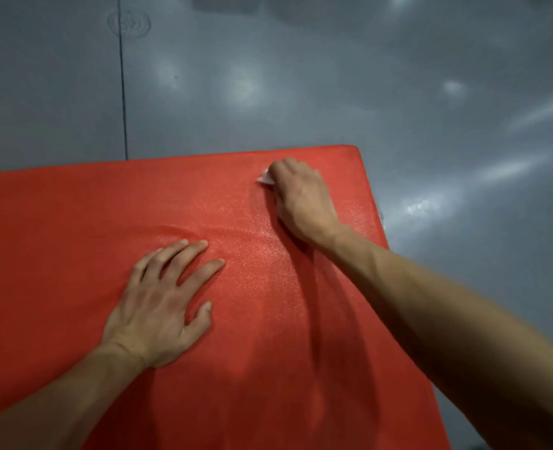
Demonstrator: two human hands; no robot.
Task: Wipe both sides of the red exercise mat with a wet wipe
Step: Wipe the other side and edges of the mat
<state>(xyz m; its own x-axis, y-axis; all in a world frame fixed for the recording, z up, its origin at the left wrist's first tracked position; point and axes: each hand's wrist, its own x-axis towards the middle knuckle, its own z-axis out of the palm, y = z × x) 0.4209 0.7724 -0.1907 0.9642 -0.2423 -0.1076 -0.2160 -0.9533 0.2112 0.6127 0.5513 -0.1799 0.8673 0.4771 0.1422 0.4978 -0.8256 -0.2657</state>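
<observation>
Grey glossy floor (301, 76), smooth, with pale light reflections; a dark seam runs from 12 o'clock down to the mat's far edge at left. Red textured foam exercise mat (73, 222) lies flat on the floor, filling the lower frame from 9 o'clock to 5 o'clock; its far right corner sits just right of centre, toward 1 o'clock.

Left hand (161, 306): at 7 o'clock from centre, palm down on the mat, fingers straight and spread, pointing toward 1 o'clock. A shallow crease in the mat runs just beyond the fingertips.

Right hand (301, 196): near the mat's far right corner, fingers curled round a small crumpled white wet wipe (264, 177), which it presses onto the mat. Only a scrap of the wipe shows, at 10 o'clock of the knuckles.

Forearm shadows fall on the mat near 6 o'clock
</observation>
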